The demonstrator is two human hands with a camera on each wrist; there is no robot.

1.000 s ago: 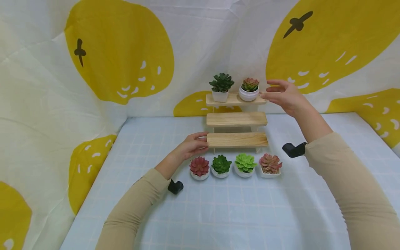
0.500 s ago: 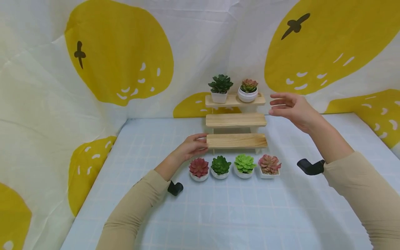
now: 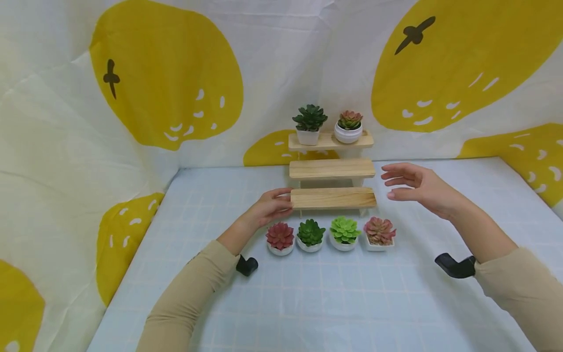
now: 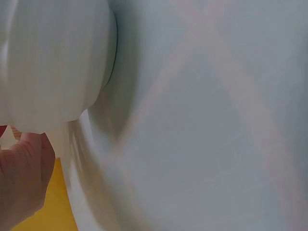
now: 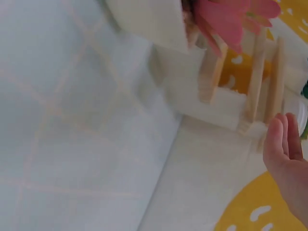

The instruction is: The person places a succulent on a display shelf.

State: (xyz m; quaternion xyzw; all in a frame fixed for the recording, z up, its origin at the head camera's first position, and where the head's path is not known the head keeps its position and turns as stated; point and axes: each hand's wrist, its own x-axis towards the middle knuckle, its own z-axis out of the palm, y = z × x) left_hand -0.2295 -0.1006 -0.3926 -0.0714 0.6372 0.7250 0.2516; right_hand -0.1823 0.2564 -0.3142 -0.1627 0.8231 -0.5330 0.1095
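No text, label, brand, number or sign can be read on the pots [image 3: 348, 135], stand [image 3: 332, 169], backdrop [image 3: 303, 58] or tabletop [image 3: 316, 303].

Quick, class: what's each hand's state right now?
Left hand: holding the bottom wooden shelf at its left end.
Right hand: open, holding nothing.

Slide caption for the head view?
Left hand holds a wooden stand by its lowest tier; right hand, empty, beside it; two succulents on top, four more in front.
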